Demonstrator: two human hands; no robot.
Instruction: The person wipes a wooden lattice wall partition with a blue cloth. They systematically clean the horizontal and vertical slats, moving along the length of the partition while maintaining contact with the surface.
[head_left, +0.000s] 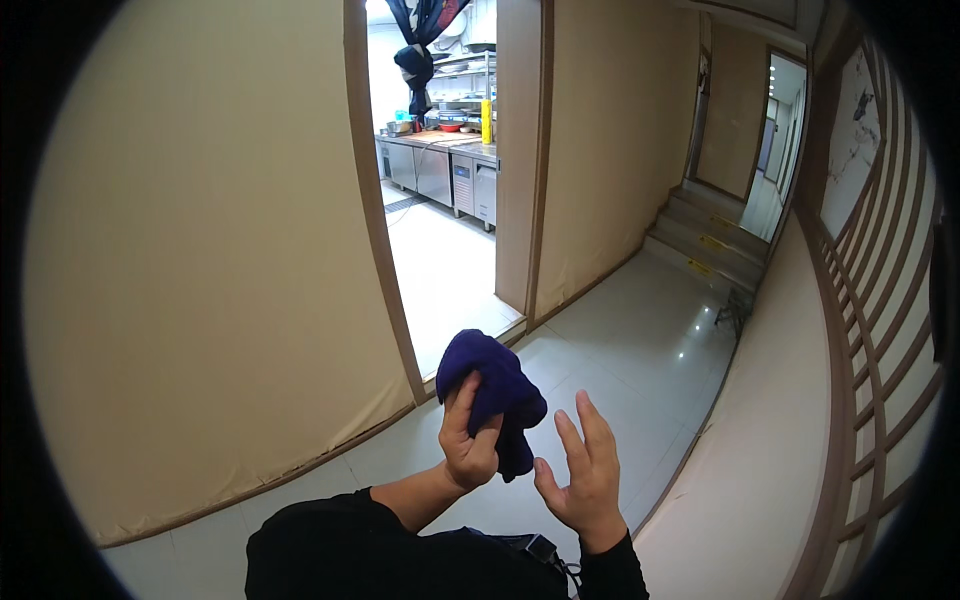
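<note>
A bunched purple cloth (491, 382) is held in my left hand (469, 442), in front of my body at the lower middle of the view. Folds of it hang down over the side nearer my other hand. My right hand (585, 469) is raised just to the right of the cloth, fingers spread, holding nothing and apart from the cloth. Both forearms are in black sleeves.
A doorway on the left has a knotted dark curtain (415, 64) and shows a kitchen with a steel counter (431, 169) and shelves. The tiled corridor floor (600, 360) leads to steps (701, 236) with yellow markings. A wooden lattice (862, 360) lines the right wall.
</note>
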